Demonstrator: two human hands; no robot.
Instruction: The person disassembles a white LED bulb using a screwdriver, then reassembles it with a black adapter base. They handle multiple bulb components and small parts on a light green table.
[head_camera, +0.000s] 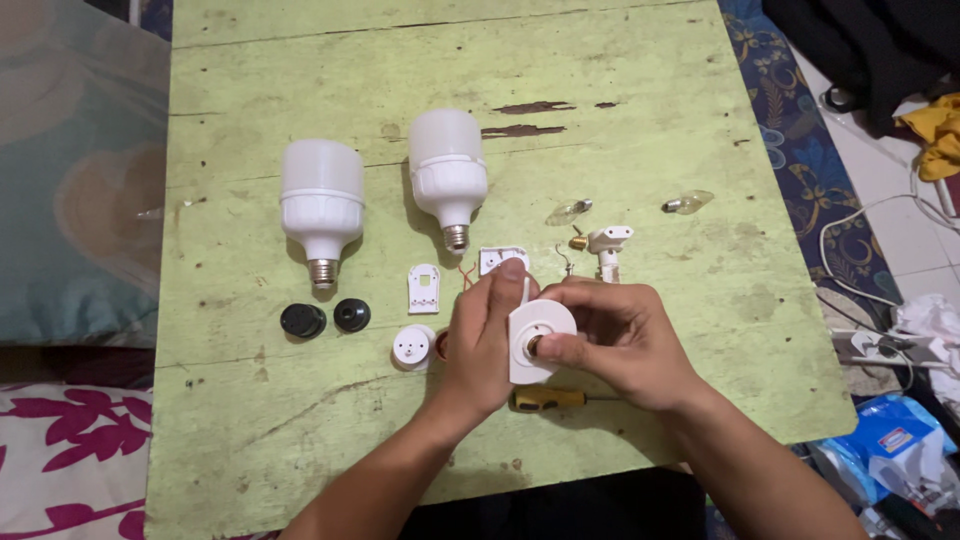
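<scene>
Both my hands hold a white round lamp holder (540, 335) above the green table (620, 120). My left hand (485, 340) grips its left side, fingers curled over the top. My right hand (610, 340) holds the right side, with fingertips at the socket hole in the middle. A yellow-handled screwdriver (545, 398) lies on the table just below my hands. Red wire shows faintly behind my left hand.
Two large white bulbs (320, 205) (447, 170) lie at the back. Two black round caps (303, 320) (351, 314), a white round part (412, 347), a white plate (424, 287), a white plug adapter (608, 243) and two small clear bulbs (568, 211) (688, 203) are scattered around. Cables and bags lie on the floor at right.
</scene>
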